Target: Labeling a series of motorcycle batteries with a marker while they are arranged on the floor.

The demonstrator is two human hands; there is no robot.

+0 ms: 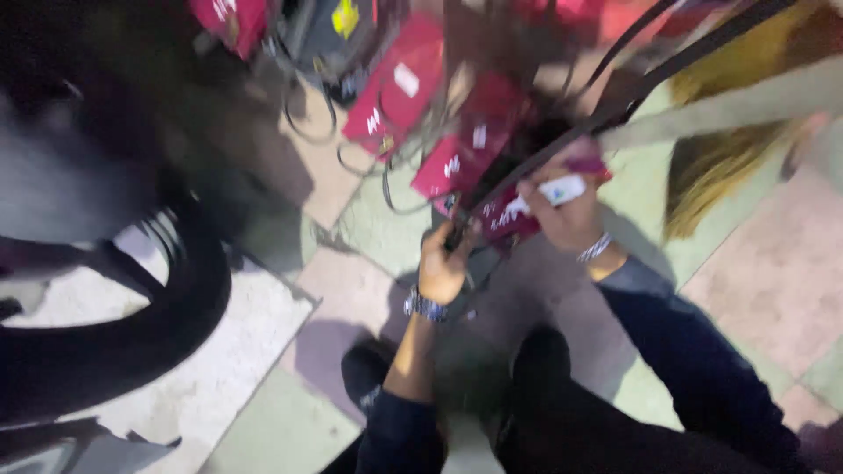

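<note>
Two hands at red boxes (pixel 474 149): left hand (pixel 442 263) fingers closed on black strap (pixel 562 140); right hand (pixel 566 211) fingers gripping red box (pixel 509 215).

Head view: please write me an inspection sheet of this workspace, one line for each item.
Surface: tiled floor in pale green and pink squares; picture blurred.
Job's things: red box with a white label, held at the right hand; dark strap running up from the left hand.
Clutter: more red boxes on the floor behind.
Hands: left hand closed on the strap's lower end, metal watch on wrist; right hand gripping the red box, bracelet on wrist.
Cables: dark cables looped among the boxes.
Surroundings: black tyre at left; yellow broom at right; the person's dark shoes below.
</note>
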